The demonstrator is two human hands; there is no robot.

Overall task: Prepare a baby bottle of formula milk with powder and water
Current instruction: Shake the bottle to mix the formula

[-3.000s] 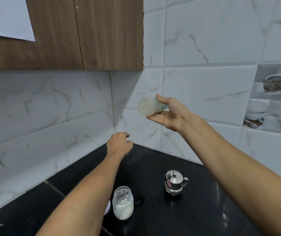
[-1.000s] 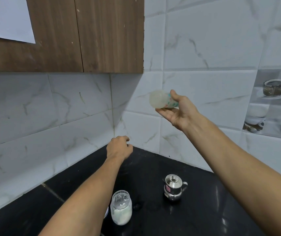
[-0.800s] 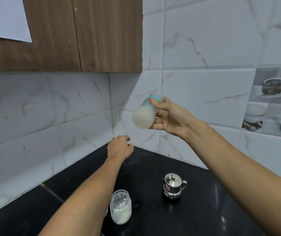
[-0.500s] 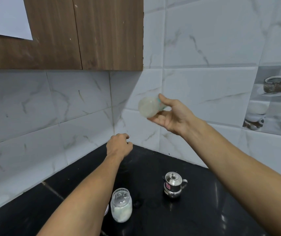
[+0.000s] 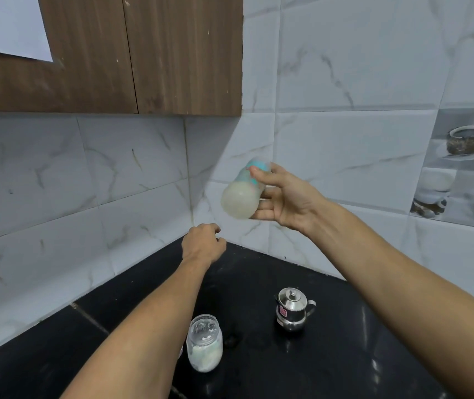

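**Baby bottle: shaking step, held in the right hand above the counter**

Finding: the bottle (image 5: 241, 198) is in the air in front of the tiled wall (image 5: 345, 145), well above the black counter (image 5: 345, 355). It is tilted, with its base toward the camera and its teal collar at the far, upper end. It holds a pale, milky liquid, and its outline is blurred.

The right hand (image 5: 290, 201) grips the bottle from the side. The thumb lies across the body near the collar, and the fingers (image 5: 263, 214) curl under the base end. The left hand (image 5: 202, 249) hovers lower, its fingers loosely curled, with nothing seen in it.

On the counter stand a glass jar (image 5: 204, 344) of white powder and a small steel pot (image 5: 293, 312) with its lid on. The two are apart from each other.

Assessment: the step appears to be shaking the bottle to dissolve the powder.

Recommendations:
- Confirm the collar is screwed tight; this cannot be read here.
- Wrap the fingers nearer the middle of the body so the bottle cannot slip.
- Use short wrist strokes, clear of the wall.
- Check the liquid for lumps before setting the bottle down.
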